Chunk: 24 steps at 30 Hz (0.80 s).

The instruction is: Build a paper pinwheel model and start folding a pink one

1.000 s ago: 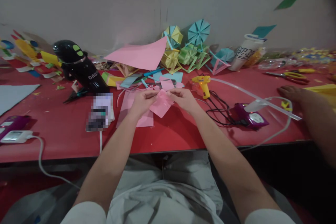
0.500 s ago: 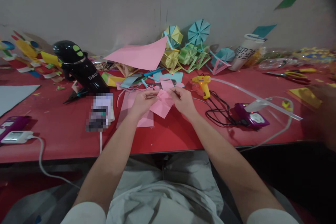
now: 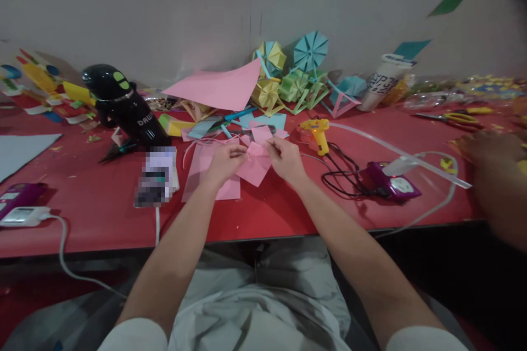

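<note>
A folded piece of pink paper [image 3: 256, 169] is held above the red table, pinched at its left edge by my left hand [image 3: 225, 162] and at its right edge by my right hand [image 3: 285, 159]. Both hands have their thumbs and fingers closed on it. Its creases are visible, but the fine folds near the fingertips are too small to make out. Beneath my left hand lies a flat pink sheet [image 3: 197, 173]. Small pink and blue paper scraps and thin strips lie just behind the hands. A yellow glue gun [image 3: 317, 132] rests to the right of my right hand.
Folded paper wheels [image 3: 310, 50] and a large pink sheet [image 3: 218, 85] stand by the wall. A black bottle [image 3: 134, 109] leans behind a phone [image 3: 158, 175]. Cables run from a purple power block [image 3: 395, 186]. A co-worker's hand [image 3: 496, 159] is at right, near scissors [image 3: 457, 118].
My hands and the pink paper have barely moved. At the right, the co-worker's hand has moved left over the yellow paper, covering more of it.
</note>
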Tool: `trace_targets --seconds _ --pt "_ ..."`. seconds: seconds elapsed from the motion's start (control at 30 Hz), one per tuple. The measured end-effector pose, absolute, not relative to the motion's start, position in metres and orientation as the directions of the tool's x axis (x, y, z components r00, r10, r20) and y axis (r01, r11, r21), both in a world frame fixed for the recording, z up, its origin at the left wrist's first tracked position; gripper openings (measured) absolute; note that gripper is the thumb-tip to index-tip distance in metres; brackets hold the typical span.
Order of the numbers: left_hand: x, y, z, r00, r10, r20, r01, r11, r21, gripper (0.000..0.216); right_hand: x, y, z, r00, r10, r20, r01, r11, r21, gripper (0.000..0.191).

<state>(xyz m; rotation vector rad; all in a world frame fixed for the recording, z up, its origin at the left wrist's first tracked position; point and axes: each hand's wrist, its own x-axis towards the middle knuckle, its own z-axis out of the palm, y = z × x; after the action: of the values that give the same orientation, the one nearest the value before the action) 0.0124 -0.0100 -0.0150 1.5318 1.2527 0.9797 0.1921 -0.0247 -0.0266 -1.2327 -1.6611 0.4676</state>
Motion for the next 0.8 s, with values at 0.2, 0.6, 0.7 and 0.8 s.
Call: trace_targets --seconds 0.2,0.6,0.7,0.8 --pt "0.013 -0.009 -0.016 0.161 0.985 0.068 0.304 -0.115 0.946 0.016 0.192 -0.022 -0.029 -0.016 0.879 0.476 0.511 0.417 -0.752 0.021" --pt "0.009 -0.012 -0.01 0.014 0.993 0.121 0.339 -0.119 0.933 0.013 0.2 -0.015 -0.029 -0.125 0.98 0.152 0.237 0.178 -0.955 0.042" --pt "0.009 -0.01 -0.011 0.004 0.994 0.112 0.329 -0.108 0.938 0.013 0.198 -0.013 -0.032 -0.078 0.985 0.152 0.23 0.166 -0.959 0.043" --pt "0.008 -0.006 -0.015 0.022 0.995 0.1 0.287 -0.102 0.953 0.015 0.196 -0.01 -0.036 -0.053 0.986 0.159 0.201 0.166 -0.965 0.045"
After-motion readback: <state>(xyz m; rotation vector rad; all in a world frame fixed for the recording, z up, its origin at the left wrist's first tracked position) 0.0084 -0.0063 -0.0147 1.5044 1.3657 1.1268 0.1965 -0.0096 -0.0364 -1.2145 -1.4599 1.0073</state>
